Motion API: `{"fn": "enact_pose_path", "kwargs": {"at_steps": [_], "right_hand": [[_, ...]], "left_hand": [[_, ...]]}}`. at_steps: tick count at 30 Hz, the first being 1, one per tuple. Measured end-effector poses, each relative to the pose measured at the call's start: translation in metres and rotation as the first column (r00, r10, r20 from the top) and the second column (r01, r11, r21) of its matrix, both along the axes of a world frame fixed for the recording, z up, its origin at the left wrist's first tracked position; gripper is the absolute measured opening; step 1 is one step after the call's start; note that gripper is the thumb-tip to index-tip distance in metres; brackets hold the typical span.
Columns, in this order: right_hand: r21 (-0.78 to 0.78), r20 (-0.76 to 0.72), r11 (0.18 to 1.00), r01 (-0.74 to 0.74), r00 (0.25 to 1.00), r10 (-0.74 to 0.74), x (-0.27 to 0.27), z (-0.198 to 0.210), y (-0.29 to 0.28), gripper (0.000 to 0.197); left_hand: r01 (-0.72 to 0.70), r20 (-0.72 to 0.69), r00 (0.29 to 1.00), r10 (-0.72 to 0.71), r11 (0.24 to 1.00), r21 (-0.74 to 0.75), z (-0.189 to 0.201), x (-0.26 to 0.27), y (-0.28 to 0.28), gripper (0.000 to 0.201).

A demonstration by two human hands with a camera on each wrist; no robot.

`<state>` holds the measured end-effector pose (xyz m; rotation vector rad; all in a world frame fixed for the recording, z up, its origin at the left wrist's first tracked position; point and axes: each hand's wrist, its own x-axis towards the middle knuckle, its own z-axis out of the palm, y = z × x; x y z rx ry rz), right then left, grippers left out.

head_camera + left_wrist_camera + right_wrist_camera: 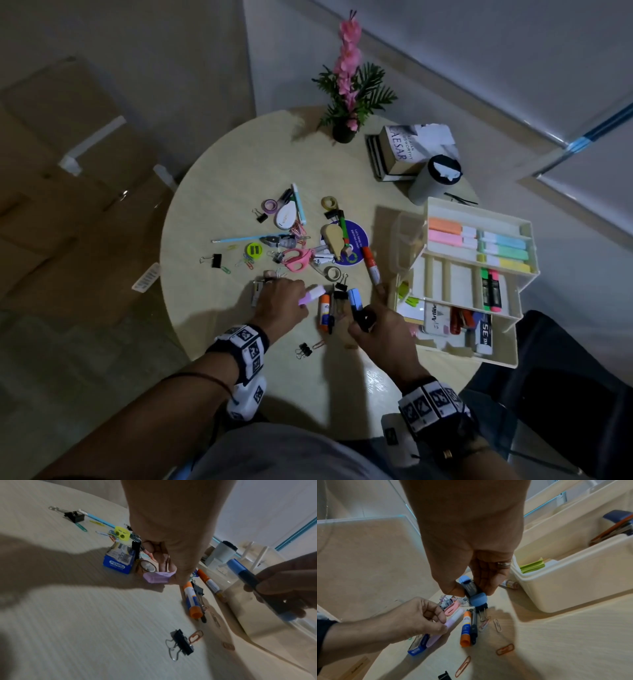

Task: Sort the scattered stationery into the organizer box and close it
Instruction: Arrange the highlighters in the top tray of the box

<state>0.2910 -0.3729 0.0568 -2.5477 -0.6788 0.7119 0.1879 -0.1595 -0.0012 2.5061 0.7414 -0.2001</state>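
Note:
My left hand [303,299] is low over the round table and pinches a lilac highlighter [313,294] between thumb and fingers; the pinch [171,574] shows in the left wrist view, on the lilac highlighter [154,578]. Just to its right, my right hand [361,320] grips a blue-and-black highlighter [355,301] above the table; this blue-capped highlighter [477,599] also appears in the right wrist view. The cream tiered organizer box [510,359] stands open at the right, with pastel highlighters in its top tray.
An orange-capped glue stick [323,311] and a black pen lie between my hands. Pink scissors [296,258], an orange marker [371,267], tape rolls and clips are scattered beyond. A binder clip [304,350] lies near me. A potted plant [349,85], books [400,150] and a tumbler [435,178] stand at the back.

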Motion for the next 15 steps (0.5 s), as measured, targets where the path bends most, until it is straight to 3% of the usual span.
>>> {"fn": "enact_pose_path", "kwargs": {"at_steps": [7,10,15], "right_hand": [[0.149,-0.017,0.988,0.049,0.999,-0.047,0.011,0.008,-0.031,0.024],[0.229,0.001,0.971,0.064,0.998,-0.066,0.025,0.014,-0.049,0.01],[0.366,0.104,0.924,0.112,0.982,-0.16,0.061,0.028,-0.089,0.007]], "left_hand": [[-0.045,0.247,0.967,0.069,0.994,-0.102,0.029,0.007,-0.005,0.018],[0.009,0.344,0.938,0.046,0.988,-0.157,0.055,0.037,-0.011,0.016],[0.123,0.46,0.887,-0.03,0.977,-0.174,0.12,0.102,-0.04,0.018]]}}
